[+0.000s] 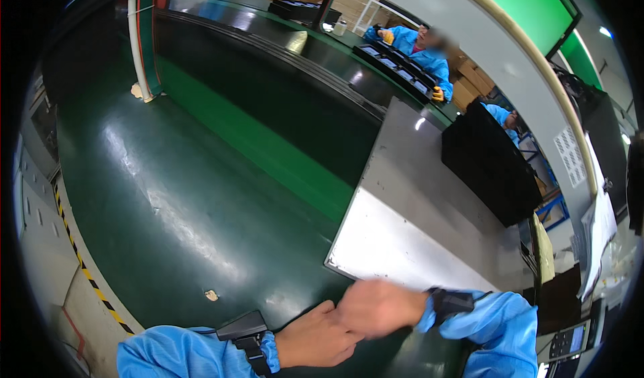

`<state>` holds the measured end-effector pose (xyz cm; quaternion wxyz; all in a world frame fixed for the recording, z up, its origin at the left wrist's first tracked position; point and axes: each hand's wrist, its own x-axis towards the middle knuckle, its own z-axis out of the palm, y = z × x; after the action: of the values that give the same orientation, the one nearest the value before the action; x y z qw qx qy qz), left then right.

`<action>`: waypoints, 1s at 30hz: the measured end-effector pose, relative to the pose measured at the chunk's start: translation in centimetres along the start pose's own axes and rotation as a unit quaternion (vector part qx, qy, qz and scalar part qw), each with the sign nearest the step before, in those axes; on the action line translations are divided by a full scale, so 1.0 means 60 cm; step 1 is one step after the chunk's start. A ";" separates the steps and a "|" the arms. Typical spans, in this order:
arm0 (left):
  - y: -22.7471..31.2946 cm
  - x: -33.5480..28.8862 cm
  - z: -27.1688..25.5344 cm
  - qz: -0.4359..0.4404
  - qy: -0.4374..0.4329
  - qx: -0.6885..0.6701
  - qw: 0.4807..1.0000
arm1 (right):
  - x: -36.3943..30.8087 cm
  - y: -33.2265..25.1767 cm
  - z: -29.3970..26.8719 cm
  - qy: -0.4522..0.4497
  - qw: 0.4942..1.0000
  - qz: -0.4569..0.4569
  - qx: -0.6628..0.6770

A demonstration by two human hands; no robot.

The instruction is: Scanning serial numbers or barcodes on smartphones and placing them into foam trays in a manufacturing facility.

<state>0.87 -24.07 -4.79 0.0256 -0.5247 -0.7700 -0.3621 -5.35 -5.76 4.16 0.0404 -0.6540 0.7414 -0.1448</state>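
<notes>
My left hand (315, 338) and my right hand (379, 307) meet over the near edge of the green work surface (188, 197). Curled fingers show on the left hand, and its thumb side touches the right. Motion blurs the right hand, which covers part of the left fingertips, so its fingers do not show clearly. Anything held between the two is hidden. Both wrists wear dark strapped devices over blue sleeves. Just beyond the right hand lies a pale metal plate (396, 237).
A black box-like stack (490, 163) stands on the plate's far right. A white post (136, 42) rises at the back left. Across the conveyor (268, 42), a person in blue with yellow gloves handles a black tray (396, 71). A small tan scrap (211, 295) lies left of my hands.
</notes>
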 end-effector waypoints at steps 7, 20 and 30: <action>0.009 -0.004 0.014 0.100 -0.010 0.000 0.995 | -0.062 -0.141 0.067 0.195 0.945 0.264 0.004; 0.009 -0.004 -0.003 0.073 0.004 -0.015 0.997 | -0.079 -0.507 0.216 0.221 0.676 0.702 -0.036; 0.007 -0.006 -0.004 0.040 -0.024 -0.040 0.998 | -0.104 -0.479 0.212 0.223 0.696 0.680 -0.060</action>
<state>1.32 -24.40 -4.54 0.0008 -0.5642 -0.7338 -0.3785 26.26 -4.65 -1.12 -0.0780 0.0793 0.9783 -0.1750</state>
